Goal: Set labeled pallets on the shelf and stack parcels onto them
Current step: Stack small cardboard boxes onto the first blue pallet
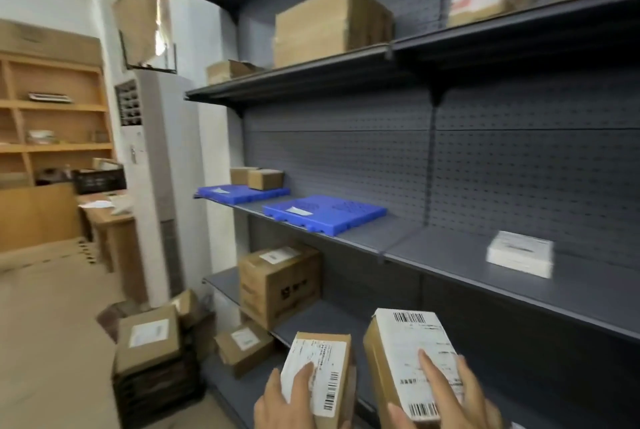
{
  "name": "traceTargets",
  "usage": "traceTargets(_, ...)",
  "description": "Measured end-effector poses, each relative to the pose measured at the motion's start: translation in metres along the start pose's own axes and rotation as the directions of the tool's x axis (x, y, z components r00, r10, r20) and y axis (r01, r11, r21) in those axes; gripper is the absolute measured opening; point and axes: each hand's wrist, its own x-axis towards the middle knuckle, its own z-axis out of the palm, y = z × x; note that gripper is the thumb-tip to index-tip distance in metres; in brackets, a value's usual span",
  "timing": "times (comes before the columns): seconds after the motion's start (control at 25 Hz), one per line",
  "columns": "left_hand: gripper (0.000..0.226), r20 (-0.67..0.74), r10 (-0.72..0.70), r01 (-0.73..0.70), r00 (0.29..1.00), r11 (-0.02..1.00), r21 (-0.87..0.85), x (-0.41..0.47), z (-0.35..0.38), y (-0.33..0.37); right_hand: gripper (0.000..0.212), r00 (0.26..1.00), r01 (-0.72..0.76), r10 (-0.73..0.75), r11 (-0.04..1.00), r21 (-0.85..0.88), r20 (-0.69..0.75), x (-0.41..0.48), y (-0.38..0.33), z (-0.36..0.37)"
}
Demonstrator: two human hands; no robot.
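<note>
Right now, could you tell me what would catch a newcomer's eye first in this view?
The left hand grips a smaller parcel and the right hand a larger parcel, low in the foreground. Beyond them, on the grey middle shelf, the near blue pallet bears only a label and the far blue pallet carries small boxes.

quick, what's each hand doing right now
Left hand: grips the smaller parcel, thumb on its label.
Right hand: grips the larger parcel, fingers across its label.
</note>
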Motion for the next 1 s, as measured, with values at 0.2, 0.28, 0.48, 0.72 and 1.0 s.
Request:
traceTargets(0.2,0.082,-0.085,-0.092,0.093,0.992,0.996,0.009,0.076,-0.067,-0.110,0.083,0.909,-0.093,-0.041,0.950,0.297,0.414,0.029,-0.166,0.017)
traceTargets(0.28,0.087,-0.125,-0.075,0.067,0.989,0.995,-0.069,0.110,-0.085,-0.146,0.082,0.900,-0.089,-0.055,0.948,0.305,0.432,0.043,-0.209,0.042)
traceTargets(0.48,0.087,-0.146,0.020,-0.036,0.989,0.993,-0.112,0.217,-0.122,-0.225,0.079,0.871,-0.111,-0.081,0.928,0.355,0.484,0.090,-0.299,0.084)
traceTargets(0.72,0.081,-0.240,0.077,-0.118,0.968,0.979,-0.164,0.413,-0.148,-0.313,0.077,0.904,-0.088,-0.096,0.911,0.403,0.416,0.186,-0.392,0.177)
traceTargets(1.0,0.074,-0.286,0.153,-0.199,0.946,0.970,-0.137,0.653,-0.189,-0.382,0.073,0.931,-0.038,-0.093,0.936,0.349,0.352,0.316,-0.505,0.273)
